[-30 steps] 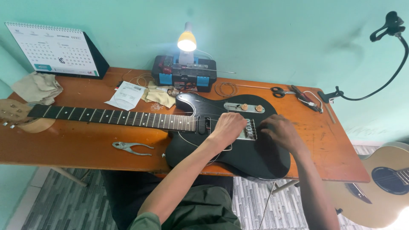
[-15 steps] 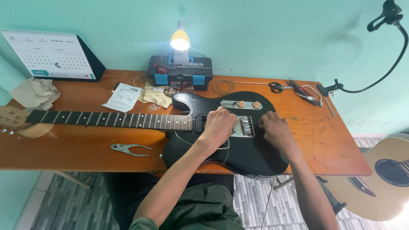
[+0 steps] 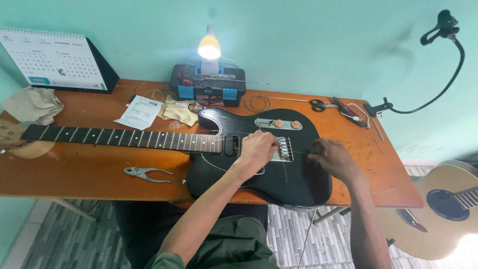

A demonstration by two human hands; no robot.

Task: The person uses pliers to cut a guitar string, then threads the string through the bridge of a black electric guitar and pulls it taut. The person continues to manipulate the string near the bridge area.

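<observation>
At the back of the orange wooden bench [image 3: 74,169] stands a black toolbox [image 3: 208,85] with blue latches; its lid is shut, so its contents are hidden, though a screwdriver [image 3: 226,78] lies across the top and a lit bulb lamp [image 3: 209,47] rises just behind it. The black electric guitar [image 3: 279,164] lies flat, face up, its long axis running along the bench: the dark fretboard neck [image 3: 124,138] points to the person's left, the headstock at the far left edge, and the rounded body end points right, overhanging the near edge slightly. The left hand [image 3: 256,149] rests knuckles up on the body just beside the chrome bridge [image 3: 284,148], fingers curled loosely downward; whether they pinch a string cannot be told. The right hand [image 3: 331,157] is on the body to the right of the bridge, fingertips pressed together as if around a thin string end, too fine to make out. Pliers [image 3: 147,173] lie in front of the neck, apart from both hands. Scissors [image 3: 321,104] lie near the back right, a paper sheet [image 3: 139,112] and a yellowish cloth [image 3: 179,110] left of the body, and a desk calendar [image 3: 55,60] stands at the far left corner. An acoustic guitar [image 3: 443,209] leans beyond the right end.
</observation>
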